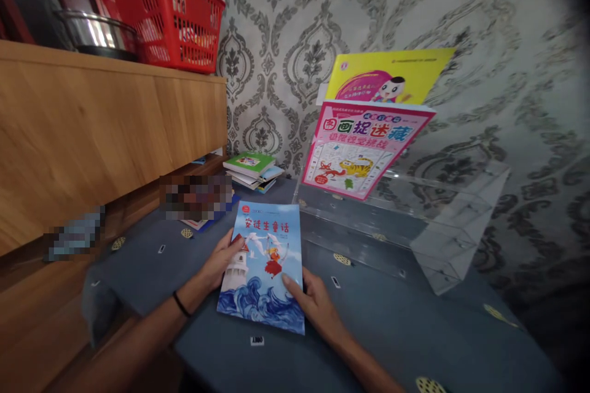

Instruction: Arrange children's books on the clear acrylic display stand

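A blue storybook with a red-dressed figure, a lighthouse and waves on its cover is held up between both my hands, front cover toward me. My left hand grips its left edge, thumb on the cover. On the opposite edge, my right hand clasps it the same way; the fingers behind the book are hidden. Beyond it, a clear acrylic book rack carries a pink picture book in front and a yellow book behind.
A small stack of books lies on the cloth-covered table by the wall, with a partly blurred book nearer. At left, a wooden cabinet bears a red basket and a steel bowl.
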`<action>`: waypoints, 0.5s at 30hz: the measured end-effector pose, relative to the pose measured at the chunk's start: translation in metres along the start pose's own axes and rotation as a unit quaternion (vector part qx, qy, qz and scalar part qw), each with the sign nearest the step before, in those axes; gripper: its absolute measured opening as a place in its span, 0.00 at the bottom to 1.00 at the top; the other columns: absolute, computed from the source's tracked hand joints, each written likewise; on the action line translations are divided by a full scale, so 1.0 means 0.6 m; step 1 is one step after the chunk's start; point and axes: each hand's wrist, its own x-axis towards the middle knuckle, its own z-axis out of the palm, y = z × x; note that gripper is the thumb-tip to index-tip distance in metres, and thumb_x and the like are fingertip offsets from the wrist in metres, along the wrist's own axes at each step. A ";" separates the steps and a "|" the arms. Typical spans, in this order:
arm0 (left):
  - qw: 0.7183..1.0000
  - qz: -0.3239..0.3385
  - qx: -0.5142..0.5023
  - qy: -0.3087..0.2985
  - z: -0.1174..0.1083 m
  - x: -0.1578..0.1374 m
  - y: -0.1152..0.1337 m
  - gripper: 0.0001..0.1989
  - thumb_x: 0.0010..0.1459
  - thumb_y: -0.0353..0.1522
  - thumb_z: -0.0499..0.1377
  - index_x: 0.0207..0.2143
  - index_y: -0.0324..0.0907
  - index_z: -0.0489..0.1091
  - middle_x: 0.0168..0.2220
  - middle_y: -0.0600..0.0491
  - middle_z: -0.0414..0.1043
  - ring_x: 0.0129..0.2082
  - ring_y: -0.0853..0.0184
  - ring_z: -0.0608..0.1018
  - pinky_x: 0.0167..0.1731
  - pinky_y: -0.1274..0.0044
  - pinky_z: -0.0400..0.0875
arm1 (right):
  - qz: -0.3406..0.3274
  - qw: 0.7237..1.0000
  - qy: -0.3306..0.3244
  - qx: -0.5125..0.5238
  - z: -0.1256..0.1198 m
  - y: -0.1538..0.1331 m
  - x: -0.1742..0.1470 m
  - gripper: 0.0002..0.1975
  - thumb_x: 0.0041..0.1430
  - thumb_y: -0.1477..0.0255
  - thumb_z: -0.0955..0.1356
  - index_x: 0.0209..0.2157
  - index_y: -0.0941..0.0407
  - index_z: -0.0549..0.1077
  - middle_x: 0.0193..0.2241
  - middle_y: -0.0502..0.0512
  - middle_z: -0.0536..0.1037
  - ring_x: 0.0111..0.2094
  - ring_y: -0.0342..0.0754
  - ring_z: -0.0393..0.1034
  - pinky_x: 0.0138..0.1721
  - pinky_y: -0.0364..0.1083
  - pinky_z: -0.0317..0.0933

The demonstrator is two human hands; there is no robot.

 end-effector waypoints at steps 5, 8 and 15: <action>0.997 -0.040 0.033 -0.064 -0.011 0.000 -0.004 0.26 0.42 0.42 0.74 0.40 0.40 0.71 0.28 0.55 0.77 0.24 0.68 0.78 0.27 0.79 0.71 | -0.009 0.980 0.163 -0.115 -0.025 0.023 -0.015 0.32 0.61 0.48 0.64 0.55 0.58 0.70 0.46 0.65 0.80 0.46 0.62 0.76 0.47 0.61 0.70; 0.989 -0.067 0.065 -0.119 -0.014 -0.001 -0.006 0.27 0.43 0.40 0.74 0.43 0.42 0.70 0.30 0.56 0.77 0.24 0.70 0.77 0.27 0.79 0.70 | -0.085 0.938 0.241 -0.234 -0.033 0.031 -0.019 0.29 0.64 0.53 0.63 0.58 0.57 0.68 0.57 0.68 0.72 0.59 0.64 0.66 0.59 0.66 0.61; 0.976 -0.020 0.134 -0.172 -0.024 0.009 -0.012 0.18 0.45 0.31 0.69 0.41 0.42 0.75 0.38 0.52 0.79 0.39 0.64 0.79 0.40 0.76 0.71 | -0.193 0.921 -0.090 -0.325 0.064 -0.017 0.016 0.29 0.70 0.62 0.62 0.68 0.54 0.57 0.68 0.60 0.59 0.69 0.54 0.52 0.69 0.59 0.48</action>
